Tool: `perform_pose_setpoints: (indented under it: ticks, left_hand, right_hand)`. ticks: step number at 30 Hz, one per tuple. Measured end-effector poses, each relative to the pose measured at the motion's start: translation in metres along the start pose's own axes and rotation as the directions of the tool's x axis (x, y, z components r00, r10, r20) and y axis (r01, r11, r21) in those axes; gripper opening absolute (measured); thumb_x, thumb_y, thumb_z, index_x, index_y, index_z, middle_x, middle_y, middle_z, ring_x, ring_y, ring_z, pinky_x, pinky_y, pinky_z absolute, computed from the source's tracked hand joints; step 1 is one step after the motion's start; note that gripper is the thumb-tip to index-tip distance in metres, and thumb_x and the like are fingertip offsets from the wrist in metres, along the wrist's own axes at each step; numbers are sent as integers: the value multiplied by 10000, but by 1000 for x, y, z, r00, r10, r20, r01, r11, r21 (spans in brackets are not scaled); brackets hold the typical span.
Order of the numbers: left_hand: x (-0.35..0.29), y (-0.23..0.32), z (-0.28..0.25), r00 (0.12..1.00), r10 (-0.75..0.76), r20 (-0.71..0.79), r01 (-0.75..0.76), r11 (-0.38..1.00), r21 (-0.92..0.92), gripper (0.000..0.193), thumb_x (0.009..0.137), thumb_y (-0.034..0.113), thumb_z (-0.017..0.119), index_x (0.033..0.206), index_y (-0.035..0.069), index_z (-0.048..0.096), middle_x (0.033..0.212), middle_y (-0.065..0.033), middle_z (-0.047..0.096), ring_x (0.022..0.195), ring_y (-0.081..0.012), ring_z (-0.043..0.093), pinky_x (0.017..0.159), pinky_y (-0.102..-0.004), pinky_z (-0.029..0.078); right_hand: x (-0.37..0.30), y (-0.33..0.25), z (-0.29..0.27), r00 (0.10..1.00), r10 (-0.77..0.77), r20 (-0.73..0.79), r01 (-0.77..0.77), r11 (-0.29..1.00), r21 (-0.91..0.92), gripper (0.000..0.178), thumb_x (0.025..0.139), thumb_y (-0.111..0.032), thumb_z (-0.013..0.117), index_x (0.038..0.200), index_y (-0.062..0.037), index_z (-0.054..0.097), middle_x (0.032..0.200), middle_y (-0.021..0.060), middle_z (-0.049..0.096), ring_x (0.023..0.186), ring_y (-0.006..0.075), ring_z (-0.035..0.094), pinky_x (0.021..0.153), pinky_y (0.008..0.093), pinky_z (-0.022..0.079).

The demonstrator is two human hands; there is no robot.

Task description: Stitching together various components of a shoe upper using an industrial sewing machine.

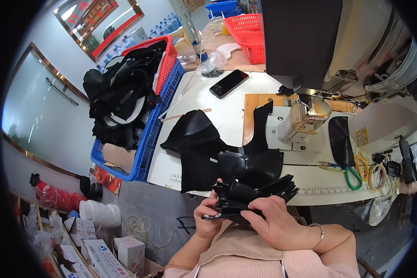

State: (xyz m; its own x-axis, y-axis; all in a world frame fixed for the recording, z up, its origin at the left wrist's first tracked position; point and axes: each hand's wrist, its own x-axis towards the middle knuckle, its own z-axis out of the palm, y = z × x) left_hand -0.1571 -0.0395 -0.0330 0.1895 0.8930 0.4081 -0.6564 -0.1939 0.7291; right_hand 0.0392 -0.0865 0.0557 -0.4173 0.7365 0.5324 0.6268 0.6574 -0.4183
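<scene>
A stack of black leather pieces is held between my two hands, close to my apron at the front edge of the table. My left hand grips the stack's left end, with fingers wrapped round it. From the right, my right hand presses on the stack with thumb and fingers. Just beyond lie black leather shoe uppers, spread on the white sewing table. One long strip reaches toward the sewing machine. The hands hide part of the stack's lower side.
Left of the table, a blue crate and a red basket hold black pieces. A phone lies at the back. Right of the machine are a black leather piece, green-handled scissors and a tape roll.
</scene>
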Motion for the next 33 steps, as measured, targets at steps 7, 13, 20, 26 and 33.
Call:
perform_pose_setpoints:
  ticks: [7,13,20,26,33]
  left_hand:
    - [15,22,5,989,-151,6,148,979,141,624,797,447,645,1188,-5,464,979,-82,514,1263,-340,358,1044,-404,262]
    - [23,43,26,963,-262,61,213,879,426,427,774,268,709,1083,1,581,1258,-160,501,1314,-355,281,1067,-452,192]
    - [24,38,-8,897,-265,355,74,880,470,283,634,47,755,903,54,666,1150,-142,592,1320,-396,258,1076,-527,47]
    - [23,40,6,908,-316,276,141,849,509,278,648,158,760,896,75,668,1396,-221,344,1373,-378,108,1067,-497,-47]
    - [21,30,5,928,-302,217,247,936,250,614,761,533,641,1078,11,582,1421,-263,255,1382,-300,75,1080,-455,-2]
  right_hand:
    - [-1,-3,4,990,120,78,-123,992,34,478,689,-42,633,1151,22,523,1019,104,512,928,224,511,817,383,329]
    - [-1,-4,2,996,65,63,-61,996,-65,392,706,-66,590,1096,-23,569,999,68,524,986,245,489,924,474,268]
    - [-10,4,6,991,-82,106,90,993,-80,282,744,-94,557,1019,-59,610,971,35,547,1145,246,453,1068,525,143]
    - [-22,18,11,950,-304,67,311,928,-206,288,754,-102,557,1030,-41,609,962,28,568,1034,192,531,1019,379,350]
    - [-29,25,16,924,-376,68,381,895,-232,276,744,-86,576,1014,-80,635,937,5,548,1024,172,530,962,329,410]
